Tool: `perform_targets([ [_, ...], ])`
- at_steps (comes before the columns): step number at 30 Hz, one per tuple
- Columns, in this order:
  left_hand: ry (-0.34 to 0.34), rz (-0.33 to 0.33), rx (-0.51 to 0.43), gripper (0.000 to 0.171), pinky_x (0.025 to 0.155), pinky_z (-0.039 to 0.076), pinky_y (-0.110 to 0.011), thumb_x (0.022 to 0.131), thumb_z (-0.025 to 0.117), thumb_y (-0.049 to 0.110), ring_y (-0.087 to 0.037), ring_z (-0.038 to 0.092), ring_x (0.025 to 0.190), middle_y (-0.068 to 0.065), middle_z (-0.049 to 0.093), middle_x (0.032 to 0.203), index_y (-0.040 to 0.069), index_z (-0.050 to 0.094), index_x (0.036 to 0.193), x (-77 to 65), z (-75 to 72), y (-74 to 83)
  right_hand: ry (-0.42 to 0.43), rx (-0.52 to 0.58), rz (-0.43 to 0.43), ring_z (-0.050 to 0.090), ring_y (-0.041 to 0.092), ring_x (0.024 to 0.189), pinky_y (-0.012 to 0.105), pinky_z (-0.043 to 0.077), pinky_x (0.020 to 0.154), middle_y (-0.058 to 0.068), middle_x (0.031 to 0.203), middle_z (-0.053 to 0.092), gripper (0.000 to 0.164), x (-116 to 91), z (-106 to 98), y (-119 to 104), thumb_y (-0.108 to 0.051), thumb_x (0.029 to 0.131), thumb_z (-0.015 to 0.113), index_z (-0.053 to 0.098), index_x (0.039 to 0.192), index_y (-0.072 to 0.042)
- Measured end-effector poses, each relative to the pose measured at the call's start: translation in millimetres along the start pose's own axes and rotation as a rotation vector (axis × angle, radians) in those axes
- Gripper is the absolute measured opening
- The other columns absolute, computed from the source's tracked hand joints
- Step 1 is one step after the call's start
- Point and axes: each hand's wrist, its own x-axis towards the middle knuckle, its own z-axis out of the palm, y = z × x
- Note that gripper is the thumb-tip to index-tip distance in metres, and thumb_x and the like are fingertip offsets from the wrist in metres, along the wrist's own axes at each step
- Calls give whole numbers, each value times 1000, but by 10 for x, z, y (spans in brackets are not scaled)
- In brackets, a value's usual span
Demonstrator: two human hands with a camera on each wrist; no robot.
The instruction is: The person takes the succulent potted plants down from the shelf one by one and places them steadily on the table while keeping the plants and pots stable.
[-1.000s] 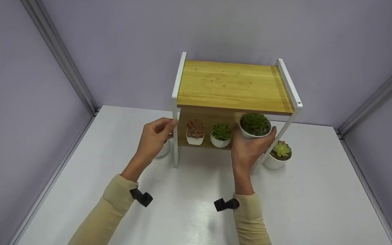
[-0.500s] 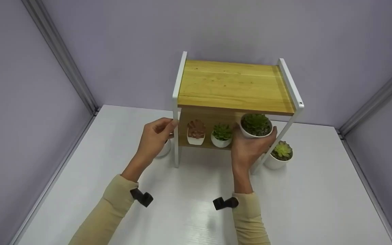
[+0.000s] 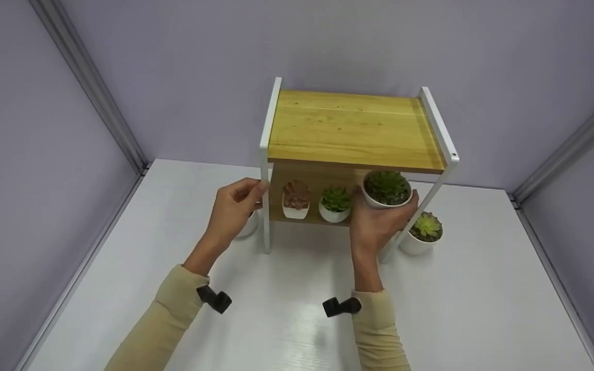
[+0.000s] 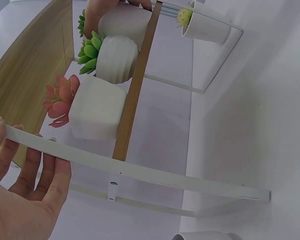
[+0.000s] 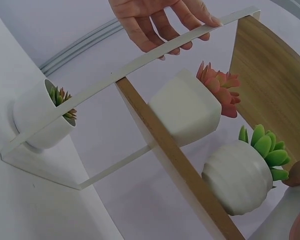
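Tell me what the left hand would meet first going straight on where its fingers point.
The white side post: the left hand holds it between thumb and fingers. Beyond it, the reddish succulent looks next in line, though depth is hard to judge.

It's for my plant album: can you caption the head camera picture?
Right hand holds a green potted succulent at the lower shelf; left hand grips the white frame.
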Motion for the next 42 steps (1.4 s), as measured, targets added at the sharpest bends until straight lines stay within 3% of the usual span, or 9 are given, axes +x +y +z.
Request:
perform_targets([
  [8, 7, 2, 15, 36, 99, 61, -37, 102, 68, 46, -34, 73, 119, -14, 75, 124, 13, 78, 114, 3, 2, -1, 10, 6, -3, 47, 27, 143, 41, 32, 127, 21, 148, 48, 98, 0, 14, 37, -12, 77, 90, 33, 155, 4],
  [17, 4, 8, 7, 36, 94, 61, -30, 102, 67, 45, -37, 72, 120, -21, 73, 127, 13, 77, 115, 25, 2, -18, -1, -3, 12, 45, 25, 145, 40, 31, 127, 18, 150, 47, 98, 16, 18, 18, -17, 79, 89, 32, 156, 2],
  [27, 10, 3, 13, 37, 99, 62, -36, 102, 68, 46, -32, 74, 118, -13, 76, 122, 13, 78, 114, 16, -4, -12, 9, 9, 16, 46, 26, 144, 39, 31, 127, 20, 149, 48, 98, -2, 26, 3, -10, 76, 90, 33, 155, 3],
  [34, 11, -3, 27, 37, 91, 59, -32, 102, 67, 48, -37, 73, 118, -18, 74, 126, 15, 78, 114, 5, -5, -12, 15, 22, 11, 46, 27, 145, 39, 31, 127, 20, 150, 48, 99, -31, 9, -47, -9, 76, 90, 33, 155, 4],
  [42, 1, -3, 14, 38, 89, 59, -31, 102, 67, 47, -32, 76, 114, -19, 74, 126, 13, 78, 115, 13, -9, -1, 14, 36, 4, 49, 26, 142, 38, 36, 123, 21, 151, 48, 102, -37, -23, -118, -12, 76, 91, 31, 157, 4],
])
